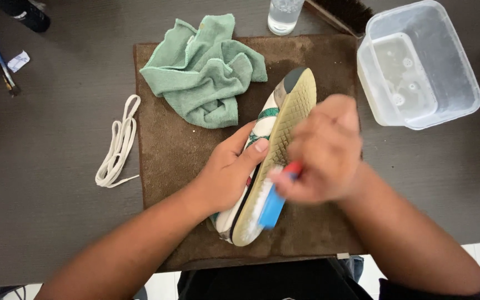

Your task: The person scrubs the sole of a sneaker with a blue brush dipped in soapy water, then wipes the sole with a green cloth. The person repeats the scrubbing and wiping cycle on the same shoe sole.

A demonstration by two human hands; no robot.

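Sneaker is lying sole-up on the brown mat, left hand clamping its side; right hand is gripping a blue brush, scrubbing the foamy heel. Short, firm strokes seem best.

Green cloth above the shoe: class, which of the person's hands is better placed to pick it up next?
Probably the left hand: it lies closer to the green cloth, though it holds the shoe. The right hand grips the brush.
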